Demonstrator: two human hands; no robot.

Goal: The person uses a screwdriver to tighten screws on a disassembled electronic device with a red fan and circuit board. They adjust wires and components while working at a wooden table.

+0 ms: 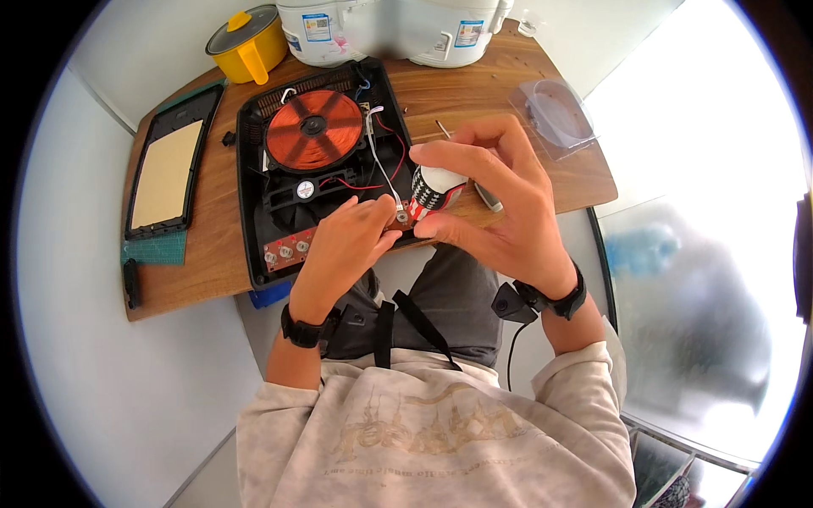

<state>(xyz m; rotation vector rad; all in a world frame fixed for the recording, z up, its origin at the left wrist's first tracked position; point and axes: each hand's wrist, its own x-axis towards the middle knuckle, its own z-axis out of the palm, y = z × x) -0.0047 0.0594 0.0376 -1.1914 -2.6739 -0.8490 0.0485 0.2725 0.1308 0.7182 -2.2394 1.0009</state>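
Observation:
An opened induction cooker base lies on the table, showing its copper coil and a fan hub. Along its front edge runs a reddish circuit board with round buttons. My left hand is at the board's right part, index finger and thumb closing on it beside the plug of a white cable. Between thumb and fingers, my right hand holds a small cylindrical container with a white end and a black, white and red patterned side, tilted over the board's right end. My palm hides the board's middle.
A black cover frame with a cream panel lies on a green mat at left. A yellow pot and white appliances stand at the back. Clear plastic packaging and a grey-handled tool are at right.

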